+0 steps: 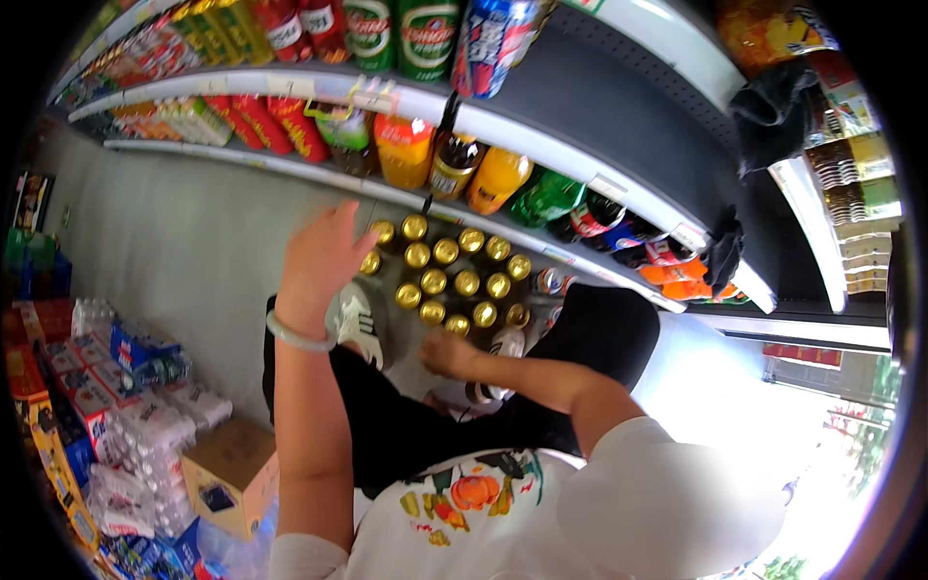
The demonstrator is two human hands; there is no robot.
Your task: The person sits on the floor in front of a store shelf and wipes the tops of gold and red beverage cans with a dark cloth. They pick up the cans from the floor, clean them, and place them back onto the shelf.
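Several gold-topped cans [466,283] stand upright in a cluster on the grey floor, between my shoes and the lowest shelf. My left hand [326,250] is raised at the left of the cluster, blurred, fingers apart, with nothing seen in it; a pale bangle [299,335] circles that wrist. My right hand [448,355], its fingers curled, is just below the nearest cans, over my shoe; whether it holds something is hidden. To the right of the cluster, cans with blue and red print [552,280] lie or stand near my knee.
A shelf [507,127] ahead carries green beer cans [428,36] and a blue-red can [489,43]. Below stand drink bottles, including an orange one [500,180]. A black cloth [772,109] hangs at right. A cardboard box [232,471] and shrink-wrapped bottle packs [148,435] lie at left.
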